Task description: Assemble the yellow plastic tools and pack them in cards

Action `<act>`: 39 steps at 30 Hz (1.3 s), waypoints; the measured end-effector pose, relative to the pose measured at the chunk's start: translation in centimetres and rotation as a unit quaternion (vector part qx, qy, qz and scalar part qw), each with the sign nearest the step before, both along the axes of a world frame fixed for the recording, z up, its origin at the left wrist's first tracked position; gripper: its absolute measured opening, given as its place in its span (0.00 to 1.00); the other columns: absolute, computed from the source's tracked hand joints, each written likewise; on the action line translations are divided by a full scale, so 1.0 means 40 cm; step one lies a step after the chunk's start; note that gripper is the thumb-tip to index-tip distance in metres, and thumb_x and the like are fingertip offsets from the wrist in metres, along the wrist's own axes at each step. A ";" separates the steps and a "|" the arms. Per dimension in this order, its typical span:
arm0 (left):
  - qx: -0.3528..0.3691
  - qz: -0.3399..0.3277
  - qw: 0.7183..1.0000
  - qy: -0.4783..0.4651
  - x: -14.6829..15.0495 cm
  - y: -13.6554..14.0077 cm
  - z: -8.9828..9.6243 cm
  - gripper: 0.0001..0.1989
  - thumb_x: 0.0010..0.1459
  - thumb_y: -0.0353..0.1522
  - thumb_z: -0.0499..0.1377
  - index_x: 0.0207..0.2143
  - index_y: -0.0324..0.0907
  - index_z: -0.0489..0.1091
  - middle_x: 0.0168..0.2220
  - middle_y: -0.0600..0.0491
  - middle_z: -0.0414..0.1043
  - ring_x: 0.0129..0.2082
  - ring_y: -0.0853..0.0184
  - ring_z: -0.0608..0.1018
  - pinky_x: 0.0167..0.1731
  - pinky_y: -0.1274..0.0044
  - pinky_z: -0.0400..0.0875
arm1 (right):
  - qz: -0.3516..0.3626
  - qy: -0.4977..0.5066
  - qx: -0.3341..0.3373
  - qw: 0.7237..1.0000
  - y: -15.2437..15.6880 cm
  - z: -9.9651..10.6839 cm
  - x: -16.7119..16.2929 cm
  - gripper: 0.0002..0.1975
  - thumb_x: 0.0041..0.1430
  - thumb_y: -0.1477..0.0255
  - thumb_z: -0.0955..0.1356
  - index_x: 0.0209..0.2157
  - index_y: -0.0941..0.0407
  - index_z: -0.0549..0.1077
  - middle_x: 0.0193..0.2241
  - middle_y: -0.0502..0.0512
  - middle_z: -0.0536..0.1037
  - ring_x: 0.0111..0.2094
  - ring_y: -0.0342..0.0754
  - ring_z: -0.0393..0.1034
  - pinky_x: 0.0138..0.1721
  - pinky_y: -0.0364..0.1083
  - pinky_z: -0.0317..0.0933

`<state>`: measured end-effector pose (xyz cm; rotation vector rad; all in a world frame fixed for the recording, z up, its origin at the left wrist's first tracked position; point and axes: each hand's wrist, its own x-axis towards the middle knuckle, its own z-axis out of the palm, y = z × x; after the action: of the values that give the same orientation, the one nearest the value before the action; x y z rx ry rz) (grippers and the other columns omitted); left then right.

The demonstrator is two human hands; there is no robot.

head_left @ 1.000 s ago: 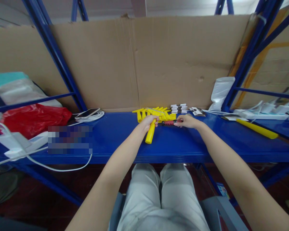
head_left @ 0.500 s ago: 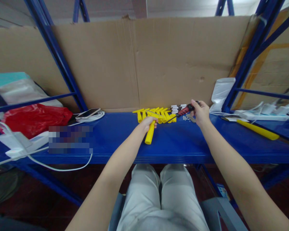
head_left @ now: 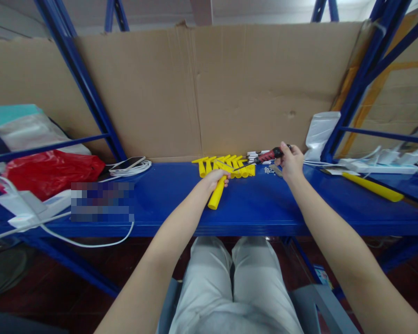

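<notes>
My left hand (head_left: pixel 218 178) is closed around a yellow tubular handle (head_left: pixel 216 197), its thick end slanting down toward the table's front edge. In my right hand (head_left: pixel 290 161) is a screwdriver (head_left: pixel 266 157) with a red and black handle. Its dark shaft points left and slightly down, and the tip lies close to the upper end of the held handle; I cannot tell whether they touch. Behind my left hand lies a row of several yellow T-shaped handles (head_left: pixel 235 162). Small silver screws (head_left: pixel 270 171) are scattered below my right hand, beside a stack of white and black pieces (head_left: pixel 256 156).
The blue tabletop (head_left: pixel 261 208) backs onto a cardboard panel (head_left: pixel 247 93). On the right lie a long yellow-handled tool (head_left: pixel 372 187) and a white power strip (head_left: pixel 383 167). Coiled white cable (head_left: pixel 135 168) and a red bag (head_left: pixel 52 174) are at left.
The screwdriver's shaft has swung up and left, closer to the upper end of the yellow handle. The handle's lower end has shifted slightly left. Both hands keep their holds.
</notes>
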<state>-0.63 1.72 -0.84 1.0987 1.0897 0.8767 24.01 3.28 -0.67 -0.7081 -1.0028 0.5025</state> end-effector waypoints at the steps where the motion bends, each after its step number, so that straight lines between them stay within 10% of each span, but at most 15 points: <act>1: 0.002 -0.001 1.000 0.002 0.000 0.000 0.000 0.10 0.54 0.19 0.52 0.35 0.41 0.64 0.18 0.60 0.60 0.12 0.77 0.61 0.14 0.84 0.55 | -0.001 -0.002 0.000 1.000 0.002 -0.001 0.001 0.32 0.39 0.43 0.76 0.26 0.51 0.58 0.17 0.42 0.65 0.13 0.40 0.58 0.13 0.42 0.48; 22: 0.045 0.032 0.997 0.048 0.001 -0.005 0.000 0.12 0.54 0.17 0.53 0.26 0.41 0.61 0.15 0.59 0.60 0.12 0.76 0.61 0.14 0.82 0.55 | -0.086 -0.209 0.079 0.971 -0.011 -0.010 0.019 0.10 0.57 0.61 0.68 0.37 0.52 0.71 0.30 0.50 0.72 0.26 0.44 0.67 0.27 0.45 0.64; 39: 0.052 0.033 0.996 0.059 -0.001 -0.009 0.005 0.11 0.50 0.17 0.53 0.26 0.41 0.61 0.16 0.59 0.60 0.14 0.75 0.61 0.16 0.81 0.56 | -0.019 -0.115 0.039 0.992 -0.036 0.012 -0.007 0.24 0.47 0.47 0.74 0.34 0.51 0.72 0.17 0.43 0.62 0.15 0.41 0.56 0.16 0.44 0.54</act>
<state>-0.68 1.35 -0.64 1.2199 1.1945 0.9382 23.72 1.84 -0.19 -0.7249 -1.2152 0.3517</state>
